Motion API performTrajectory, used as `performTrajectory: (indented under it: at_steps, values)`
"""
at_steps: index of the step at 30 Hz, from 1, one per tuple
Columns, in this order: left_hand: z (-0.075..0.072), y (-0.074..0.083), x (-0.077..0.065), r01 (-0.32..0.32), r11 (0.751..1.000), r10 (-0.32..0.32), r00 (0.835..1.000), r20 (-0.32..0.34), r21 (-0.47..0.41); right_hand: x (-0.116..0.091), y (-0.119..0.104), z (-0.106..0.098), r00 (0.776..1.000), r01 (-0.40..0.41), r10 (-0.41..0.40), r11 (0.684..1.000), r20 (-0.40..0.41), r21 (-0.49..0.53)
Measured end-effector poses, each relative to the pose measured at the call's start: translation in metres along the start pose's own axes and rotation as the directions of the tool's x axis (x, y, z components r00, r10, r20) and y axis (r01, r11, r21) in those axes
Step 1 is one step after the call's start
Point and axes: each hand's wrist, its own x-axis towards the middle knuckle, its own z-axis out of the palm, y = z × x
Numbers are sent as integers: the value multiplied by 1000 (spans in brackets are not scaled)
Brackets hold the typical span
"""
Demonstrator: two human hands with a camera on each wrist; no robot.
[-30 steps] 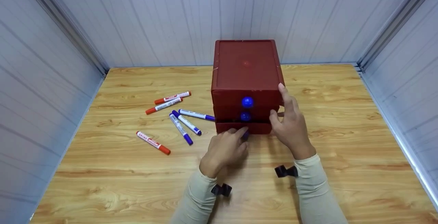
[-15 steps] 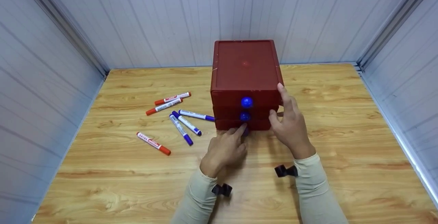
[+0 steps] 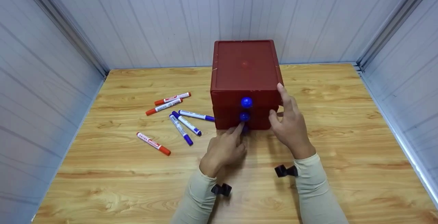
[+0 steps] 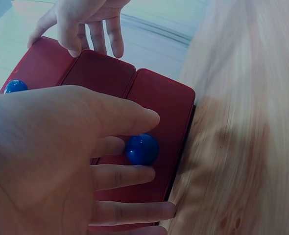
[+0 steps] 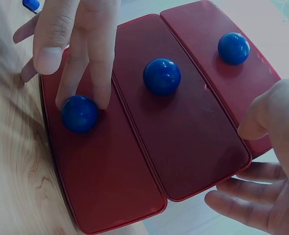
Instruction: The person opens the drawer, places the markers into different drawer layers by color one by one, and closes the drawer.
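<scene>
A dark red drawer box (image 3: 244,70) with three stacked drawers stands in the middle of the head view, a blue ball knob on each drawer. My left hand (image 3: 224,148) is at the bottom drawer (image 5: 110,181). Its straight fingertips touch the drawer front around the bottom knob (image 5: 79,114), two of them beside the knob in the right wrist view. The bottom drawer sits flush with the others. My right hand (image 3: 291,124) rests against the box's right front edge, its thumb on the front and its loosely extended fingers along the side.
Left of the box lie several markers: red ones, such as the nearest red marker (image 3: 153,143), and blue ones, such as the blue marker (image 3: 186,123). One blue marker (image 3: 196,115) lies close to the box. Pale panels (image 3: 164,22) wall in the wooden table (image 3: 102,183).
The bottom drawer, slightly out a second ago, has slid back into the box, with my left fingers moving forward along with it. My right hand has stayed at the box's edge.
</scene>
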Motion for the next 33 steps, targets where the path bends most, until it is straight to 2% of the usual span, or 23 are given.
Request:
performTrajectory:
  at_steps: [3,6,12,14,22,25,30,31,33]
  values:
    - [-1,0,0,-19,1000,19,998,-58,2,0,0,0,1000,3,-3,1000,3,-3]
    - [-1,0,0,-55,998,56,987,-147,10,0,0,-1,1000,6,-6,1000,5,-6]
    - [0,-1,3,-133,990,139,942,-304,40,0,1,-1,1000,10,-10,1000,4,2]
    - [1,-1,4,-143,989,145,932,-332,30,0,1,-1,1000,12,-12,1000,6,5]
    - [1,1,5,-148,986,110,914,-391,-70,1,1,-4,1000,9,-9,1000,16,9]
    - [3,0,6,-194,978,140,890,-434,-82,1,1,-4,1000,16,-16,1000,12,1]
    - [4,-2,8,-270,961,201,829,-521,-59,0,1,-4,1000,25,-25,1000,7,-7]
    - [5,-2,9,-277,960,210,822,-530,-49,0,1,-4,1000,27,-27,1000,7,-5]
    - [5,-2,9,-283,959,224,817,-532,-31,1,1,-5,999,32,-31,999,6,-5]
